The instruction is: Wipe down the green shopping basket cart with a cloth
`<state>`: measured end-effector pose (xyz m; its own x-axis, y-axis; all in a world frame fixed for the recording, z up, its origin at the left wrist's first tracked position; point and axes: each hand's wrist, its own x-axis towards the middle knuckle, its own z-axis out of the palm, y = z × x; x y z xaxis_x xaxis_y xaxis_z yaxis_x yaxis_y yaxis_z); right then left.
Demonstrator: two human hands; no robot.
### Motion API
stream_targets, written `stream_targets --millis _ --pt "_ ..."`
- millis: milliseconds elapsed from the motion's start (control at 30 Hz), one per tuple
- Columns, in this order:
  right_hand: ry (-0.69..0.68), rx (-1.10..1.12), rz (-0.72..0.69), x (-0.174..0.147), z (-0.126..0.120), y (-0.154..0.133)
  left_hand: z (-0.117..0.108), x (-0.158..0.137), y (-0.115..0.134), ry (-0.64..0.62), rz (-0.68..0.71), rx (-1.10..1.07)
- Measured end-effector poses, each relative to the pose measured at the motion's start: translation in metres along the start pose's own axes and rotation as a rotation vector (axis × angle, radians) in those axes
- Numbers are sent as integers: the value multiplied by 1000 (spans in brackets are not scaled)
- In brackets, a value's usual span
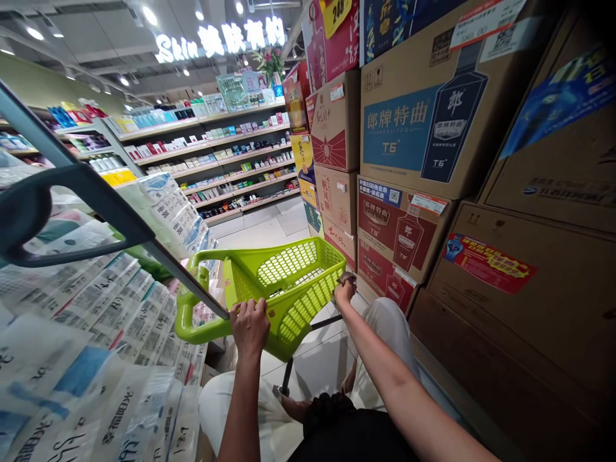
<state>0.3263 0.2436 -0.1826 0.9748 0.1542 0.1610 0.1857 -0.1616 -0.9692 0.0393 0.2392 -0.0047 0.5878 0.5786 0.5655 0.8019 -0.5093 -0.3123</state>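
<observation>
A lime-green shopping cart [293,314] with a perforated plastic basket stands tilted before my knees. Its basket has nothing visible inside except the floor showing through the holes. My left hand [250,326] is closed over the near rim, fingers curled down on the inside. From the upper left, a grey pole [190,282] with a dark looped grip [103,212] runs down to this hand; whether the fingers touch it I cannot tell. At the basket's right corner, my right hand [344,290] is closed on a crumpled brownish cloth [347,277] against the rim.
Stacked liquor cartons [399,135] rise close on my right. Plastic-wrapped paper packs [120,308] pile up on my left. Shelves of small boxed goods [216,154] stand across the far end, beyond the pale tiled floor [269,228]. One cart wheel [285,388] is by my foot.
</observation>
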Motion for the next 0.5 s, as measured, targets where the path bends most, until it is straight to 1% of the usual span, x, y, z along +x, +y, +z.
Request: stream_targets --millis 67,100,167,200,233,267,367,433,500 --pt "3 13 -22 8 4 -10 -1 -1 2 -2 -6 1" --pt "-1 16 -59 10 6 -14 -1 -1 2 -3 -11 3" --pt "-12 11 -151 7 7 -18 -2 -1 4 -5 -21 4" --pt "-13 4 -171 2 7 -17 -3 -1 4 -6 -24 4" --pt "-9 -4 -157 -5 5 -14 -3 -1 5 -7 -24 3" --pt "0 -12 -111 -11 3 -10 -4 -2 5 -8 -23 1" --pt "29 -16 75 -23 3 1 -4 -3 6 0 -16 -6" --pt "29 -5 114 -23 9 0 -2 -3 5 12 -21 -3" --pt "22 12 111 -23 16 -7 -1 -3 5 26 -28 1"
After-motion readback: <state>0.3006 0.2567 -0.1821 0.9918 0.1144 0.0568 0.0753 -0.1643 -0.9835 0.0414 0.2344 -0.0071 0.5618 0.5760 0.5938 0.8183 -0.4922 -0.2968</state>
